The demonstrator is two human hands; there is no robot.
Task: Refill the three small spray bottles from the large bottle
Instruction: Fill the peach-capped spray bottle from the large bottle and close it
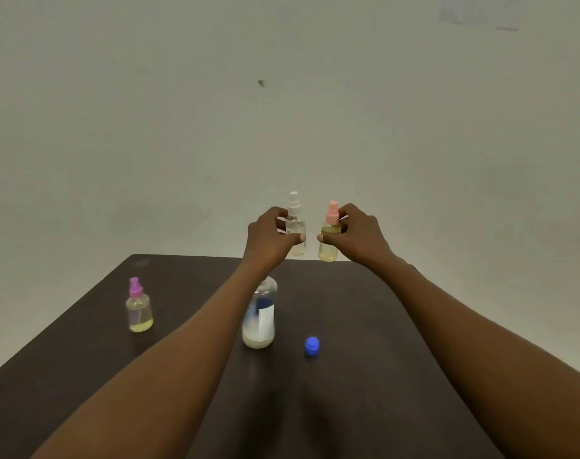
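holding two small spray bottles up at 12 o'clock past the far counter [414, 326] edge: left hand [268, 240] grip closed around the white-capped bottle [295, 226], contents clear, level hard to tell; right hand [358, 236] grip closed around the pink-capped bottle [330, 241], yellowish liquid near the shoulder. purple-capped bottle [138, 309] stands at 9 o'clock, only a little yellowish liquid at the bottom. large bottle [260, 316] at centre, mouth hidden behind the left forearm, whitish residue low. blue cap [311, 346] lies on the counter at its 3 o'clock.
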